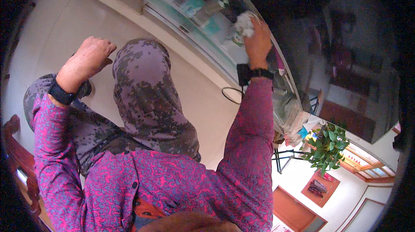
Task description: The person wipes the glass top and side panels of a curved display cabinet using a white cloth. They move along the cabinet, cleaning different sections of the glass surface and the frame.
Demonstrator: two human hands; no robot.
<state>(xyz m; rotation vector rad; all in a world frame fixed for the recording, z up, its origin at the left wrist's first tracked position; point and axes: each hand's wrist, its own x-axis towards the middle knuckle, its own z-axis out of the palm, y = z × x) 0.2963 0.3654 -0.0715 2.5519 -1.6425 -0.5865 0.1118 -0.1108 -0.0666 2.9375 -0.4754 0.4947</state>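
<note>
My right hand [258,42] is closed around a white crumpled cloth [244,24], pressing it on the glass cabinet [190,29]. My left hand [91,55] is a loose fist, holding nothing.

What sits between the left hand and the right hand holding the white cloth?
In the head view, a raised knee in camouflage trousers lies between left hand and right hand.

A glass display case [276,65] is carrying the goods, standing on the pale floor [203,102]. Small packets and boxes [196,1] are lying inside under its glass top; a white cloth [244,23] is resting on the glass.
</note>
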